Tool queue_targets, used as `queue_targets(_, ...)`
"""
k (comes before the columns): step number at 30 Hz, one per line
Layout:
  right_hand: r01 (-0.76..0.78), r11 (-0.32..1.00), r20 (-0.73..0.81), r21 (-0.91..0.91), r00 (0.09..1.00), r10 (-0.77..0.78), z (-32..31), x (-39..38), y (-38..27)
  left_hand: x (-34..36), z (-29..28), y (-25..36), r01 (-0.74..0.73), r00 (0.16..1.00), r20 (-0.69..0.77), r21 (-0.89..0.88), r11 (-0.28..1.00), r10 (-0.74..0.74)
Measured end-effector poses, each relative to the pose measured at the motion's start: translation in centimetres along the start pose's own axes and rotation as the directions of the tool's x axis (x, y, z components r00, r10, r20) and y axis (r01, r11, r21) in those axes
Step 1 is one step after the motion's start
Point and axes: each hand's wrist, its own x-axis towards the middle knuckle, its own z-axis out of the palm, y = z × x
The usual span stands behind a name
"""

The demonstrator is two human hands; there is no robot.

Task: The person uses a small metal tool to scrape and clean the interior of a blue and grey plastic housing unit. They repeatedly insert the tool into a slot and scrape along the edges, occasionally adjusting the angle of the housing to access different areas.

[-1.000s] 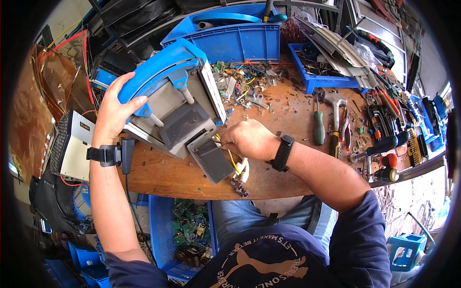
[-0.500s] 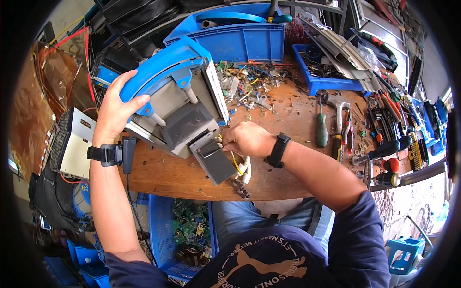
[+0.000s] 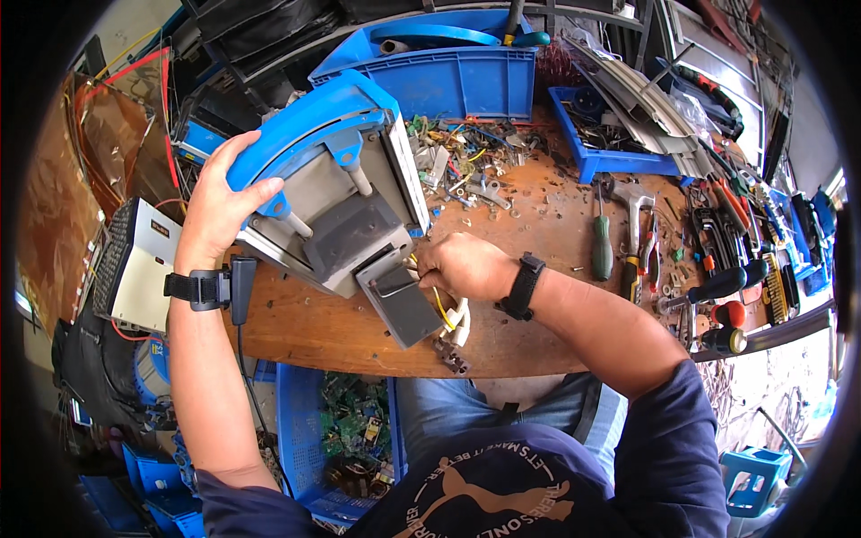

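A device with a curved blue casing (image 3: pixel 314 121) and a grey metal back is tilted up on the wooden workbench. My left hand (image 3: pixel 220 202) is wrapped round its blue edge at the left, thumb on the near side. At its lower end a dark grey cover plate (image 3: pixel 405 309) hangs open from a grey housing (image 3: pixel 359 238). My right hand (image 3: pixel 466 266) is closed beside that plate, fingers pinched on yellow and white wires (image 3: pixel 457 325) coming out of the housing; the fingertips are partly hidden. A brown terminal block (image 3: pixel 452 356) hangs at the wires' end by the bench edge.
Loose scrap parts (image 3: pixel 475 161) lie behind the device, before a blue crate (image 3: pixel 457 81). A green screwdriver (image 3: pixel 602 247), a hammer (image 3: pixel 635 224) and red pliers (image 3: pixel 650 255) lie to the right. Below the bench edge stands a blue basket (image 3: pixel 300 439) of circuit boards.
Almost nothing differs. My right hand has shifted very slightly at the wires; the left keeps its hold on the blue casing.
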Motion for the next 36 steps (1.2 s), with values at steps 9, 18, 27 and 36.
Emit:
queue_targets(9, 0.071, 0.997, 0.015, -0.028, 0.997, -0.071, 0.0, 0.5, 0.7, 0.1, -0.1, 0.1, 0.003, 1.000, 0.002, 0.002, 1.000, -0.003)
queue_targets(18, 0.094, 0.961, 0.004, -0.259, 0.995, -0.097, -3.1, 0.2, -2.0, -0.3, -0.1, 0.8, -0.056, 0.998, -0.024, 0.106, 0.993, 0.059)
queue_targets(27, 0.417, 0.669, 0.305, -0.615, 0.908, -0.287, -5.4, 3.3, -15.5, -0.1, -0.2, 1.2, -0.024, 0.999, -0.020, 0.060, 0.998, 0.025)
queue_targets(36, 0.464, 0.653, 0.432, -0.598, 0.873, -0.225, -4.8, 5.3, -16.0, -0.5, 0.1, 1.3, -0.038, 0.997, -0.059, 0.037, 0.999, 0.040)
